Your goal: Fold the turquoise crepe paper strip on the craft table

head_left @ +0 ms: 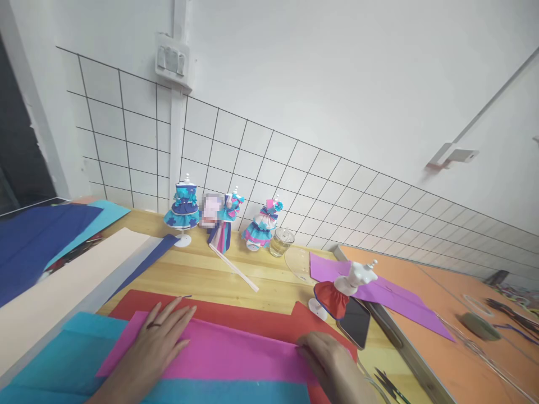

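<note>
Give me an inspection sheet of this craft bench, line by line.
Surface: wooden table, largely covered by paper.
Job's things: magenta sheet lying on a red sheet and a teal sheet.
Clutter: three dressed mannequins, a red-skirted mannequin, glass jar, phone, purple paper, scissors.
Grippers: left hand flat on the magenta sheet; right hand at its right edge, fingers curled.
Cables: nothing seen.
Surroundings: wire grid against a white wall; orange mat at right.
</note>
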A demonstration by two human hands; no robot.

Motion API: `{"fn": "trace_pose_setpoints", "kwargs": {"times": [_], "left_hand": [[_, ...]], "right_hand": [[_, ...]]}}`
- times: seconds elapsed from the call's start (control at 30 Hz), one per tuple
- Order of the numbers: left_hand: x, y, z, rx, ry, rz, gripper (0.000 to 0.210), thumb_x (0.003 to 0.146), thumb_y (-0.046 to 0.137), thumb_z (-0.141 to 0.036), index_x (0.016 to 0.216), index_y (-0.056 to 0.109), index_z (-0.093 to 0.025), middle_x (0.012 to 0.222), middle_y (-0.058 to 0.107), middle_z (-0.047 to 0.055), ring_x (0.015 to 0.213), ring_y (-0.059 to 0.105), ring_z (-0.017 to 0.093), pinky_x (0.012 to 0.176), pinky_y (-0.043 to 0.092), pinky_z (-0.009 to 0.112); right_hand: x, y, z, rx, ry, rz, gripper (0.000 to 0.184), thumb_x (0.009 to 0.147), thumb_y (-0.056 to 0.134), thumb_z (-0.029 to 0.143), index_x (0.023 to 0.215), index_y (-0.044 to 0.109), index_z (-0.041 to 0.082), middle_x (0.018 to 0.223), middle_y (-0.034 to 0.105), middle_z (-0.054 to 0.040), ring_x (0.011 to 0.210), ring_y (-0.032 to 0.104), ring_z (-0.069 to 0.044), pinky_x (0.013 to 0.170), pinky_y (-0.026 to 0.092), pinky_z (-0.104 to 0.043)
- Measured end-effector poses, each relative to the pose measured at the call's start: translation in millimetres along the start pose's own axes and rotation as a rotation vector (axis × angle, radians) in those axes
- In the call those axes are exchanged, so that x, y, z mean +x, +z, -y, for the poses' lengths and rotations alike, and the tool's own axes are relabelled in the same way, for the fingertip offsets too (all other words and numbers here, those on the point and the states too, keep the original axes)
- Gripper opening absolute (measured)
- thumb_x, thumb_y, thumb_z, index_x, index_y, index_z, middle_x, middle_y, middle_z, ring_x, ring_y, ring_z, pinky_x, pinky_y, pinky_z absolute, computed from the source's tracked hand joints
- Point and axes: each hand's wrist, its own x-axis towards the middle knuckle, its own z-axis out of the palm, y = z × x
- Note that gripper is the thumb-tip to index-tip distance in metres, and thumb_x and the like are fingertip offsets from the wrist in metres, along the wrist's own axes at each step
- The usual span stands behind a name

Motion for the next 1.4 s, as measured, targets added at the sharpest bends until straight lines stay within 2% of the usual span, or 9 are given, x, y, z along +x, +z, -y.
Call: {"fn": "trace_pose_setpoints", "kwargs": {"times": [0.13,0.33,0.5,0.73,1.0,1.13,1.2,1.3,1.4], "left_hand": [[-2,-12.1,0,-0.021,0.05,-0.024,0.034,0.09,0.035,-0.03,0.115,0.058,-0.034,0.114,0.065,-0.002,0.113,0.053,0.021,0.1,0.037,0.039],[1,-38.8,0,-0.094,0.056,-0.047,0.023,0.086,0.046,-0.034,0.08,0.067,-0.028,0.089,0.069,-0.002,0.101,0.058,0.02,0.093,0.038,0.035],[4,-49.8,4,-0.258,-0.117,0.058,0.025,0.085,0.046,-0.04,0.078,0.066,-0.027,0.082,0.07,-0.002,0.083,0.062,0.017,0.074,0.047,0.026],[5,-51.5,11,-0.64,-0.478,0.191,0.025,0.078,0.051,-0.046,0.081,0.067,-0.026,0.084,0.072,-0.003,0.085,0.065,0.02,0.069,0.049,0.021],[7,-37.5,8,-1.032,-0.54,0.255,0.027,0.07,0.058,-0.048,0.066,0.058,-0.021,0.064,0.064,-0.004,0.065,0.061,0.017,0.053,0.045,0.019],[6,-30.9,8,-1.068,-0.623,0.217,0.033,0.068,0.056,-0.053,0.068,0.059,-0.02,0.066,0.067,-0.002,0.066,0.063,0.018,0.055,0.046,0.021],[6,-29.5,9,-1.074,-0.659,0.194,0.035,0.067,0.055,-0.055,0.068,0.06,-0.02,0.069,0.069,-0.001,0.068,0.064,0.019,0.056,0.047,0.022],[6,-31.1,11,-1.089,-0.686,0.213,0.035,0.069,0.056,-0.055,0.072,0.062,-0.02,0.076,0.071,0.001,0.075,0.065,0.021,0.06,0.048,0.022],[6,-34.7,14,-1.085,-0.689,0.248,0.035,0.07,0.056,-0.055,0.074,0.063,-0.021,0.078,0.071,0.001,0.079,0.065,0.022,0.063,0.049,0.023]], "right_hand": [[0,-15,-4,-0.075,-0.125,-0.104,0.025,0.092,0.035,0.027,0.092,0.059,0.028,0.086,0.067,-0.0019,0.08,0.062,-0.017,0.069,0.045,-0.026],[41,-32,-3,-0.32,-0.135,-0.271,0.028,0.091,0.035,0.014,0.097,0.061,0.022,0.087,0.067,-0.0039,0.08,0.061,-0.017,0.067,0.044,-0.027],[78,-35,-2,-0.358,-0.135,-0.277,0.035,0.085,0.037,0.003,0.108,0.058,0.018,0.095,0.066,-0.007,0.088,0.06,-0.018,0.072,0.044,-0.028],[114,-28,-15,-0.392,-0.114,-0.253,0.036,0.085,0.037,0.002,0.115,0.054,0.013,0.098,0.065,-0.0102,0.094,0.058,-0.018,0.076,0.044,-0.027],[156,-3,-23,-0.412,-0.103,-0.191,0.017,0.087,0.052,0.021,0.103,0.058,0.015,0.095,0.063,-0.0033,0.091,0.06,-0.018,0.08,0.048,-0.039],[149,12,-14,-0.342,-0.132,-0.218,0.033,0.085,0.043,0.005,0.116,0.052,0.012,0.12,0.054,-0.0139,0.122,0.041,-0.027,0.099,0.033,-0.05],[134,19,-7,-0.286,-0.158,-0.221,0.04,0.084,0.04,0.003,0.123,0.048,0.011,0.129,0.048,-0.0167,0.129,0.031,-0.027,0.104,0.028,-0.048],[98,27,3,-0.189,-0.189,-0.196,0.04,0.086,0.041,0.01,0.125,0.046,0.015,0.132,0.047,-0.0132,0.126,0.037,-0.022,0.102,0.036,-0.039],[60,34,4,-0.109,-0.183,-0.165,0.035,0.087,0.042,0.016,0.121,0.051,0.02,0.124,0.054,-0.0092,0.115,0.05,-0.018,0.094,0.044,-0.03]]}}
